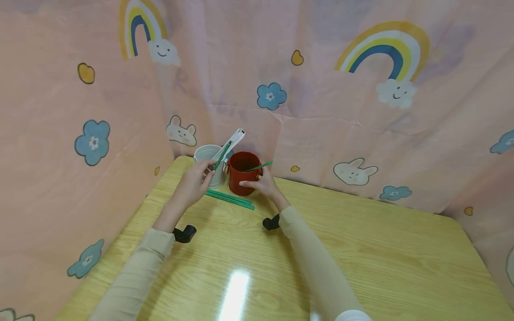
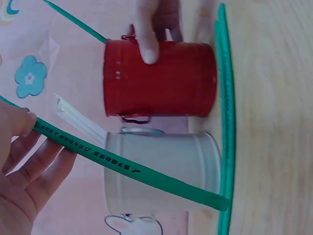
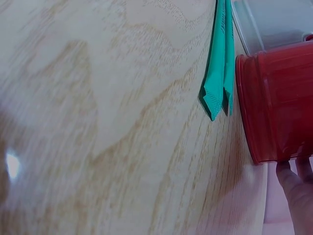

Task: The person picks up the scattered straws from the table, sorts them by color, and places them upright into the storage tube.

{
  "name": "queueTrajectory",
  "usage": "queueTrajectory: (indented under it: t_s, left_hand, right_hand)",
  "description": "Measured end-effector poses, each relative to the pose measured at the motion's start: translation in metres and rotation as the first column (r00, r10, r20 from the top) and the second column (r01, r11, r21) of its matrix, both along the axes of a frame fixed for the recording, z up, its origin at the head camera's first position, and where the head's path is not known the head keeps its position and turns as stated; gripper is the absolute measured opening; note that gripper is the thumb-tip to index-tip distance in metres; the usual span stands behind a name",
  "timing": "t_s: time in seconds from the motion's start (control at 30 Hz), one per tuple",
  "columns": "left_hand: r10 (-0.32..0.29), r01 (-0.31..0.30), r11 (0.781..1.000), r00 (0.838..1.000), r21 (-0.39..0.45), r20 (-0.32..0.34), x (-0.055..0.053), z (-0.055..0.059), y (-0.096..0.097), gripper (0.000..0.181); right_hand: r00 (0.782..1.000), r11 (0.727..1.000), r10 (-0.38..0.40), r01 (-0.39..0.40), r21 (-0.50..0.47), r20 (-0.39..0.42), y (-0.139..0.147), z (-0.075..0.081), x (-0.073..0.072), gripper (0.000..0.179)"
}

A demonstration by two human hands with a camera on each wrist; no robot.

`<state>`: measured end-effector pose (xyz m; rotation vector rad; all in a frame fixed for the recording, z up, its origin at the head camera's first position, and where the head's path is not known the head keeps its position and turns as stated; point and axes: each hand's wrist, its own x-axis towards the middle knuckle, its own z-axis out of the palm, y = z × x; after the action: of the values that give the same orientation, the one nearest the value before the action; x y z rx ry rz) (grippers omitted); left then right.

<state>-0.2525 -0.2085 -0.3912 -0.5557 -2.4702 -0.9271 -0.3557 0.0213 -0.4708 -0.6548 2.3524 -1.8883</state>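
Note:
My left hand (image 1: 192, 183) pinches a green paper-wrapped straw (image 2: 112, 162) between thumb and fingers. This straw slants across the white bucket (image 2: 161, 152) in the left wrist view, printed dark lettering along it. Around the side of the red bucket (image 1: 237, 176) my right hand (image 1: 266, 183) holds on, thumb on its front and other fingers partly hidden behind. Out of the red bucket's mouth leans another green straw (image 1: 266, 165). A white-wrapped bundle (image 1: 238, 137) sticks up from the white bucket. Several green wrapped straws (image 1: 230, 199) lie on the table in front of both buckets.
The wooden table (image 1: 385, 258) stretches to the right and toward me. Pink patterned cloth (image 1: 313, 133) hangs close behind the buckets and along the left side. A black camera mount (image 1: 185, 233) juts from my left wrist, another (image 1: 271, 222) from the right.

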Motion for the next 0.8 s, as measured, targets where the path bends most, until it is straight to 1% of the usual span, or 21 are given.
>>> queueTrajectory:
  t_s: [0.03,0.17,0.27,0.33,0.43,0.57,0.67,0.8]
  left_hand:
    - [0.004,-0.004,1.000,1.000,0.027,0.006,-0.001,0.003,0.002,0.026]
    - [0.014,-0.016,0.992,1.000,0.124,0.017,-0.004,0.013,0.008,0.025]
    - [0.025,-0.024,0.986,1.000,0.167,-0.004,-0.007,0.021,0.013,0.025]
    - [0.031,-0.026,0.982,0.999,0.186,-0.026,-0.008,0.025,0.016,0.025]
    - [0.033,-0.020,0.976,0.998,0.216,-0.056,-0.011,0.032,0.020,0.027]
    - [0.025,-0.009,0.965,0.998,0.263,-0.056,-0.014,0.041,0.026,0.026]
    - [0.022,-0.005,0.955,0.998,0.296,-0.054,-0.017,0.047,0.031,0.027]
    - [0.031,-0.004,0.945,0.997,0.328,-0.075,-0.020,0.056,0.037,0.028]
  right_hand:
    - [1.000,1.000,0.004,-0.004,-0.001,-0.003,0.000,0.001,0.001,0.072]
    - [0.999,1.000,0.026,-0.026,-0.008,0.019,0.001,0.017,0.011,0.073]
    - [0.999,0.999,0.039,-0.039,-0.011,0.036,0.001,0.028,0.019,0.073]
    - [0.999,0.999,0.040,-0.040,0.001,0.032,0.001,0.029,0.021,0.072]
    - [0.999,0.999,0.034,-0.034,0.015,0.028,0.002,0.028,0.021,0.072]
    - [1.000,1.000,0.025,-0.025,0.015,0.019,0.003,0.023,0.018,0.072]
    - [1.000,1.000,0.010,-0.010,0.017,0.013,0.003,0.012,0.010,0.073]
    - [1.000,1.000,-0.005,0.005,0.021,-0.005,0.002,0.000,0.000,0.074]
